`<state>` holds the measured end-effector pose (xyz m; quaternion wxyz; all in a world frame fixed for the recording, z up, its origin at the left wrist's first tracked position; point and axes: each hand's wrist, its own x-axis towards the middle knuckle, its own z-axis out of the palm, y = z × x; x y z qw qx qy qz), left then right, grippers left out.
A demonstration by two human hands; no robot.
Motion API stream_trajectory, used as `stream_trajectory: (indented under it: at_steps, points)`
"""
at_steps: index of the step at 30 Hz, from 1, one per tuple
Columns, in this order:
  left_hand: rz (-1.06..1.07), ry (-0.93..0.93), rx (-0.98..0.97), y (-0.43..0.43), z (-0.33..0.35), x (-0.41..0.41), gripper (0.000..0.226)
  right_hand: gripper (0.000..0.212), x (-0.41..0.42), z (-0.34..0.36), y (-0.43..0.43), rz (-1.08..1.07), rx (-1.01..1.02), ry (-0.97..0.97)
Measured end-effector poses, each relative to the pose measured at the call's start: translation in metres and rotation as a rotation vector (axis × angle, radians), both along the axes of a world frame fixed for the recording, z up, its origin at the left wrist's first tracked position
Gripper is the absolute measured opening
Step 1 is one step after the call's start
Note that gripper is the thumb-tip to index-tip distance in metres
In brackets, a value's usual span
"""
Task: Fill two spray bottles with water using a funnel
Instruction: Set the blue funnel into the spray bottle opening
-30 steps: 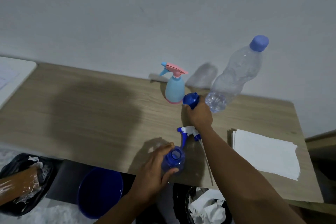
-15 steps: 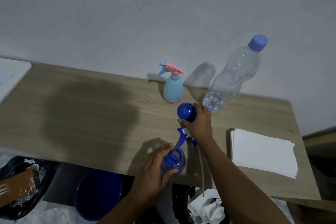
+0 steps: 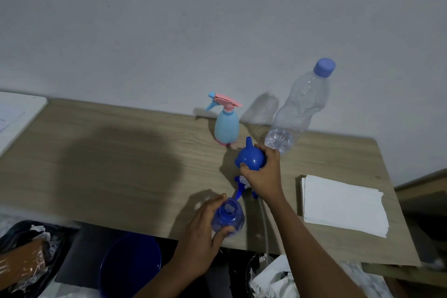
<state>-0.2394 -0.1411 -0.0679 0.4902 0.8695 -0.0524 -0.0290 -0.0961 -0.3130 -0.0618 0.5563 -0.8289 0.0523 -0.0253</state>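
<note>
Left hand (image 3: pixel 203 232) grips the translucent blue bottle (image 3: pixel 228 216) — right hand (image 3: pixel 262 176) clutches the glossy cone-shaped funnel (image 3: pixel 250 158), spout upward.

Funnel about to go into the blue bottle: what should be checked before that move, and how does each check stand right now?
1. Neck of the blue spray bottle uncovered: ok; its spray head lies on the table.
2. Bottle gripped by the left hand: ok.
3. Firm hold on the funnel by the right hand: ok.
4. Funnel spout aimed down at the neck: not ok; it points up and away.
5. Cap off the water bottle: not ok; cap on.
6. Water level in the blue bottle: cannot tell.
</note>
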Motion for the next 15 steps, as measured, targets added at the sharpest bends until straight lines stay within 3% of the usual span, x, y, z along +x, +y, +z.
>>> stream_trajectory:
  at_steps: [5, 8, 15]
  points:
    - [0.017, 0.009, 0.007, -0.001, -0.003, -0.001, 0.06, 0.069, -0.046, 0.038, -0.008, -0.072, 0.286, -0.032]
    - [0.041, 0.025, 0.001, -0.003, -0.001, -0.002, 0.056, 0.064, -0.071, 0.058, -0.016, -0.06, 0.346, -0.074]
    - [0.045, 0.019, -0.044, -0.004, 0.008, -0.002, 0.046, 0.06, -0.1, 0.101, -0.028, 0.186, 0.038, -0.152]
